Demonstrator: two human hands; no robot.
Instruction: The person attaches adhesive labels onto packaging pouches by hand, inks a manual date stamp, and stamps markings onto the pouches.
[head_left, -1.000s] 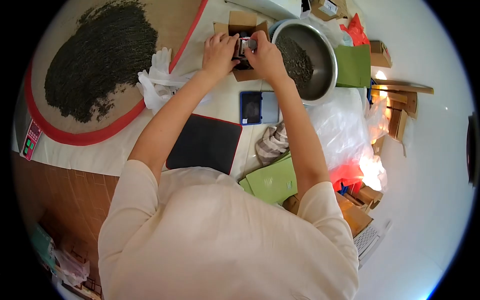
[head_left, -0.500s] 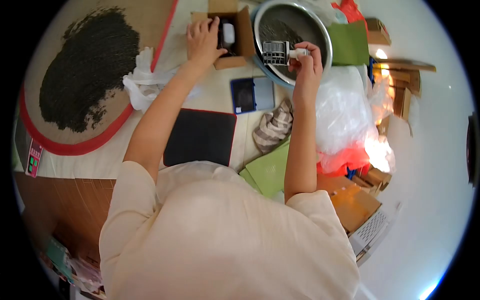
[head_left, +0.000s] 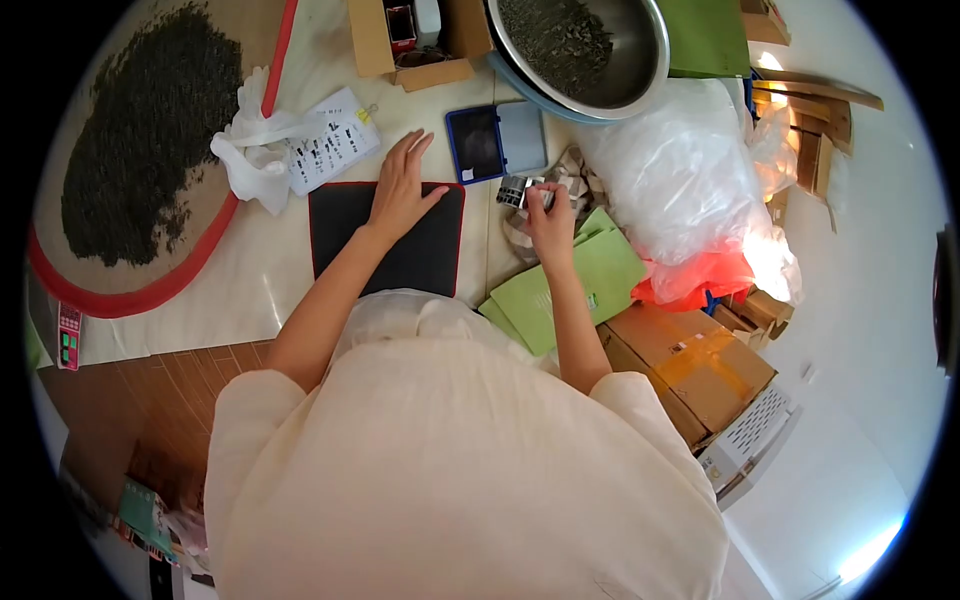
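My left hand (head_left: 402,190) is over the black mat with red edging (head_left: 340,225), its fingers spread and nothing in them. In my right hand (head_left: 552,212) is a small bottle-like item with a black-and-white label (head_left: 516,191), held between thumb and fingers above a striped cloth (head_left: 575,175). Just behind that item lies an opened blue-edged flat case (head_left: 475,145) with a dark pad and a grey lid. Farther back, the open cardboard box (head_left: 436,74) holds a red-and-dark item and a grey-white one.
A round red-rimmed tray (head_left: 150,300) of dark leaf-like material is at left, beside white gloves (head_left: 250,150) and a written sheet (head_left: 335,140). A metal bowl (head_left: 640,50) stands at the back. Green packets (head_left: 545,305), plastic bags (head_left: 670,170) and a carton (head_left: 690,365) lie right.
My left hand has left the cardboard box and come back to the mat. My right hand has carried the labelled item from over the bowl to the cloth. The view has shifted too.
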